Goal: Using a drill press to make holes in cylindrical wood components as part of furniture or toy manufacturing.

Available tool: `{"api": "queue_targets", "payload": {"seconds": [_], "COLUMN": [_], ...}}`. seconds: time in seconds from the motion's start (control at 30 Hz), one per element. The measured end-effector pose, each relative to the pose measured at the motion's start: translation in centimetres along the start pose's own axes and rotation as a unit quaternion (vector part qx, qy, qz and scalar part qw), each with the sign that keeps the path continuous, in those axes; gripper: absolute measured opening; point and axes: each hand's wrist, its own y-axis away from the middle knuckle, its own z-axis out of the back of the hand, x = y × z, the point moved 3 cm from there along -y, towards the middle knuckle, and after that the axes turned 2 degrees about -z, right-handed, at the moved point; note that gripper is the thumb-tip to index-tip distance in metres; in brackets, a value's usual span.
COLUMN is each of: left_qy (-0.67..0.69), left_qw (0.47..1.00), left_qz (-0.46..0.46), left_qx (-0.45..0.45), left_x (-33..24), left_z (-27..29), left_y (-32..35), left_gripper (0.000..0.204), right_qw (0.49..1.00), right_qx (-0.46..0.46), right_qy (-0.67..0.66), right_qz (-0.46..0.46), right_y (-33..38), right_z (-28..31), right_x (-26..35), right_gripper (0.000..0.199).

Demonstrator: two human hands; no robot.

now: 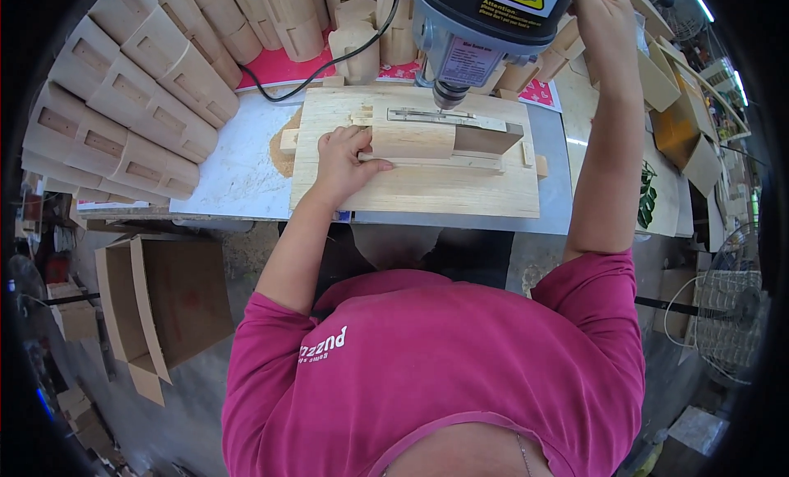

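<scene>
Pale wood block (411, 140), pink sleeve (271, 329)
</scene>
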Motion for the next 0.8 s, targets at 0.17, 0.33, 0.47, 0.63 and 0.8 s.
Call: {"api": "queue_targets", "payload": {"seconds": [0.17,0.33,0.47,0.63,0.8], "left_qy": [0.003,-0.008,0.001,0.008,0.007], "left_qw": [1.000,1.000,1.000,1.000,1.000], "left_qz": [-0.007,0.001,-0.004,-0.010,-0.014], "left_qx": [-0.005,0.009,0.008,0.003,0.004], "left_x": [0.3,0.4,0.2,0.3,0.1], "left_z": [0.0,0.0,0.2,0.1,0.0], "left_y": [0.2,0.1,0.1,0.0,-0.1], "left_gripper": [0.039,0.039,0.040,0.041,0.040], "right_qw": [0.992,0.977,0.975,0.982,0.980], "right_qx": [-0.081,0.011,0.008,-0.025,-0.043], "right_qy": [0.075,0.178,0.191,0.147,0.116], "right_qz": [0.060,0.120,0.116,0.113,0.154], "right_y": [2.6,8.7,11.9,14.2,16.0], "right_z": [1.9,2.0,0.9,0.0,-1.8], "right_x": [-0.9,1.6,0.7,-1.6,-5.6], "right_gripper": [0.020,0.020,0.010,0.003,0.006]}}
